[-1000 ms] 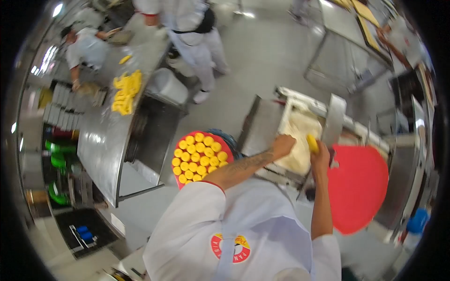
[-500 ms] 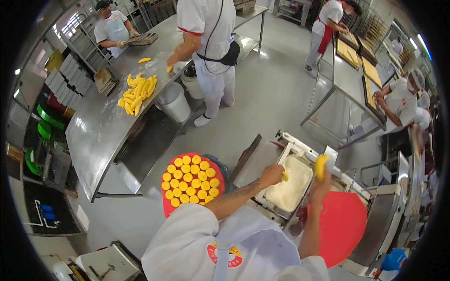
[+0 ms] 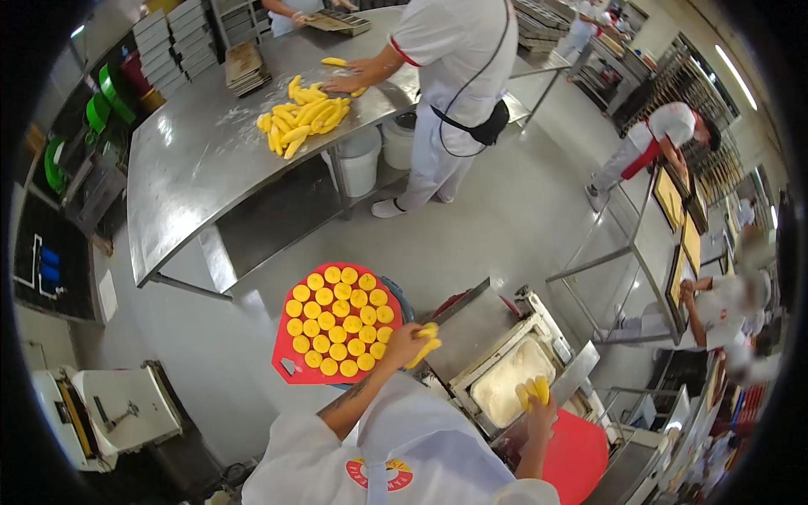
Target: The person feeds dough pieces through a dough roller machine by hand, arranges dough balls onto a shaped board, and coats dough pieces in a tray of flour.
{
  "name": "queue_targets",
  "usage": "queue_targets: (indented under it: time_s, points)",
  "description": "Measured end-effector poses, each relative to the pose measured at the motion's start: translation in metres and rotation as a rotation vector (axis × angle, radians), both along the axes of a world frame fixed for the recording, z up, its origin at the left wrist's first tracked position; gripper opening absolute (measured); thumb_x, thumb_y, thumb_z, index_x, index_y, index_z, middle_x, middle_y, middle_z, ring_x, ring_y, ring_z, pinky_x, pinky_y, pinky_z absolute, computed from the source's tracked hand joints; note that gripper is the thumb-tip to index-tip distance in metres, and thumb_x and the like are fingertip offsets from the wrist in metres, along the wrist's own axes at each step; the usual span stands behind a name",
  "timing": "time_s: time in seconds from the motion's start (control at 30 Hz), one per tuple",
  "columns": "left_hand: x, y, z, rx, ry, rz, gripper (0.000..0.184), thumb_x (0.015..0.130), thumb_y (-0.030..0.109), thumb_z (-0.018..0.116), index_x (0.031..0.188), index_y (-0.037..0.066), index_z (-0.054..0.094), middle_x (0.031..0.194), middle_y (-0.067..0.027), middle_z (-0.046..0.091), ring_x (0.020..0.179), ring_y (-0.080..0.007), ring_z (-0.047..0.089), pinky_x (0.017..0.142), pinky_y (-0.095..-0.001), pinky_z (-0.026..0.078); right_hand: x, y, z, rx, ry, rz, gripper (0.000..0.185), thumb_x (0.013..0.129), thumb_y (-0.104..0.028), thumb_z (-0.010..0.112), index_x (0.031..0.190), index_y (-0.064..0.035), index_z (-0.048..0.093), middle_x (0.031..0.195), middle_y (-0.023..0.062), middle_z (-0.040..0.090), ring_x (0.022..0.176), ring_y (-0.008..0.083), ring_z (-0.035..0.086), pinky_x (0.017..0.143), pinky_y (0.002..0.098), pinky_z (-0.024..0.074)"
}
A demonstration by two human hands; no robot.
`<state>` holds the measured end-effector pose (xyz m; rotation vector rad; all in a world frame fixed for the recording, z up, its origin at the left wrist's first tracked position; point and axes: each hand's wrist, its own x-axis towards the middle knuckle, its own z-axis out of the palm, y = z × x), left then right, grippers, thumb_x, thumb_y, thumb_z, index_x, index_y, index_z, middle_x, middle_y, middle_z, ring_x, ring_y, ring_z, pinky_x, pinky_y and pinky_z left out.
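In my left hand (image 3: 404, 348), yellow dough pieces (image 3: 425, 349) stick out between closed fingers. That hand is beside the right edge of a red board (image 3: 292, 370), which bears several round yellow dough discs (image 3: 340, 309) in rows. My right hand (image 3: 541, 418) grips several finger-shaped yellow dough pieces (image 3: 532, 392), pointing up. It is at the near right side of a rectangular tub (image 3: 515, 379) of whitish powder, set in a metal machine. A second red board (image 3: 579, 459) lies beneath and right of my right forearm.
A steel table (image 3: 189, 168) stands ahead left, with a pile of yellow dough sticks (image 3: 303, 118). A co-worker (image 3: 454, 76) stands at it, one hand near the pile. White buckets (image 3: 358, 160) sit underneath. Other people work at a table with trays (image 3: 686, 244) on the right.
My left hand has moved from over the tub leftward to the red board. My right hand has lowered with its dough pieces. The view has shifted, and the co-worker's hand has reached to the pile.
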<state>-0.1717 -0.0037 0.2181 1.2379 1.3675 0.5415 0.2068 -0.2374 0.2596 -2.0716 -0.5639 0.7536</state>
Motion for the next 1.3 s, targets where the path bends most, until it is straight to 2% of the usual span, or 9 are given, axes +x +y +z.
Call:
queue_targets:
  time_s: [0.27,0.37,0.43,0.57,0.7,0.83,1.0,1.1,1.3]
  points:
    - [-0.102,-0.027,-0.031,0.02,0.2,0.457,0.035,0.079,0.021,0.074,0.104,-0.001,0.064,0.098,-0.0168,0.07,0.092,-0.0304,0.068,0.081,-0.0375,0.053,-0.13,0.117,0.095,-0.118,0.384,0.064,0.049,0.082,0.0,0.065,0.129,0.0031,0.055,0.11,0.0117,0.064,0.094,0.0208,0.064,0.078,0.0303,0.0536]
    - [-0.122,0.004,-0.02,0.076,0.173,0.478,0.034,0.082,0.022,0.075,0.105,-0.001,0.064,0.098,-0.0169,0.07,0.091,-0.0285,0.068,0.08,-0.0364,0.053,-0.137,0.178,0.017,-0.067,0.357,0.373,0.049,0.082,-0.001,0.065,0.129,0.0031,0.054,0.112,0.0114,0.064,0.097,0.0216,0.064,0.083,0.0329,0.0534]
    - [-0.13,0.038,-0.006,0.238,0.207,0.504,0.034,0.083,0.021,0.075,0.106,-0.001,0.064,0.098,-0.0165,0.07,0.092,-0.0279,0.068,0.08,-0.0366,0.053,-0.187,0.272,0.049,-0.044,0.138,0.727,0.05,0.082,-0.002,0.065,0.131,0.0012,0.054,0.116,0.0099,0.064,0.104,0.0212,0.063,0.09,0.0341,0.0514]
    - [-0.147,0.108,0.086,0.26,0.009,0.628,0.033,0.087,0.019,0.073,0.109,-0.002,0.061,0.098,-0.0155,0.07,0.089,-0.0244,0.069,0.077,-0.034,0.054,-0.291,0.479,0.15,0.546,0.906,0.753,0.055,0.101,-0.03,0.055,0.146,-0.0045,0.035,0.135,0.0121,0.05,0.119,0.0248,0.056,0.101,0.0416,0.0481]
    - [-0.15,0.11,0.118,0.289,-0.106,0.702,0.032,0.089,0.019,0.072,0.111,-0.002,0.06,0.099,-0.0148,0.07,0.088,-0.0209,0.069,0.075,-0.0312,0.054,-0.306,0.571,0.171,0.142,0.957,0.446,0.081,0.095,-0.022,0.065,0.156,-0.0088,0.012,0.15,0.0175,0.037,0.129,0.0289,0.05,0.103,0.0515,0.0468]
    - [-0.143,0.079,0.035,0.263,-0.015,0.719,0.033,0.087,0.021,0.074,0.108,-0.002,0.063,0.101,-0.015,0.07,0.088,-0.0236,0.069,0.077,-0.0334,0.054,-0.279,0.471,0.056,0.248,0.787,0.853,0.069,0.097,-0.033,0.062,0.151,-0.0037,0.03,0.15,0.0138,0.038,0.119,0.0335,0.057,0.101,0.0444,0.0484]
    - [-0.127,0.075,0.009,0.128,0.155,0.461,0.033,0.081,0.022,0.075,0.103,-0.002,0.068,0.098,-0.0153,0.072,0.089,-0.0267,0.069,0.082,-0.0367,0.053,-0.196,0.246,-0.045,-0.075,0.74,0.783,0.041,0.095,-0.025,0.066,0.13,-0.006,0.055,0.118,0.0085,0.065,0.105,0.0278,0.066,0.091,0.043,0.0535]
    - [-0.119,0.145,0.014,0.243,0.204,0.32,0.031,0.08,0.02,0.075,0.102,0.0,0.069,0.094,-0.0155,0.072,0.089,-0.0254,0.07,0.08,-0.0361,0.054,-0.161,0.178,0.003,-0.233,1.016,0.398,0.042,0.095,-0.024,0.065,0.13,-0.0051,0.055,0.117,0.0108,0.064,0.103,0.0279,0.066,0.087,0.0434,0.0549]
    - [-0.138,0.38,0.173,0.711,0.08,0.685,0.051,0.088,0.04,0.072,0.117,-0.001,0.064,0.108,-0.0206,0.069,0.097,-0.032,0.067,0.085,-0.0398,0.05,-0.096,0.144,0.036,0.154,0.786,0.132,0.039,0.097,-0.021,0.06,0.131,-0.0052,0.052,0.114,0.0106,0.064,0.103,0.0255,0.066,0.088,0.0392,0.0549]
